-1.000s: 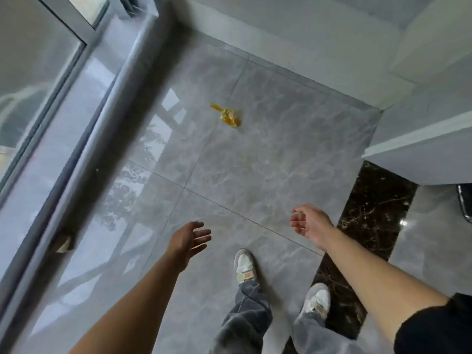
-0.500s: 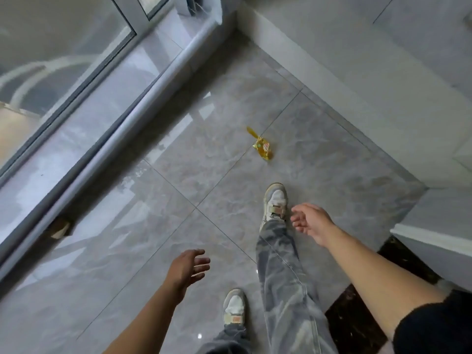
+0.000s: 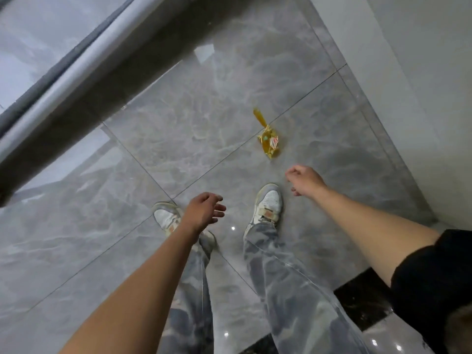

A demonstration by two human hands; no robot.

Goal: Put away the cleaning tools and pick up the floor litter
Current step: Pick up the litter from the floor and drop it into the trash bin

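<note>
A crumpled yellow wrapper lies on the glossy grey tiled floor, just ahead of my right shoe. My right hand hangs a short way below and right of the wrapper, fingers loosely curled, holding nothing. My left hand hovers over my left shoe with relaxed fingers, also empty. No cleaning tools are in view.
A sliding glass door with a grey frame runs along the left. A white wall with a skirting closes the right side. A dark marble strip crosses the floor at lower right. My white shoes stand close to the wrapper.
I have stepped forward, so the wrapper now lies much closer, right in front of my feet. My right hand has come nearer to it. Both hands stay empty.
</note>
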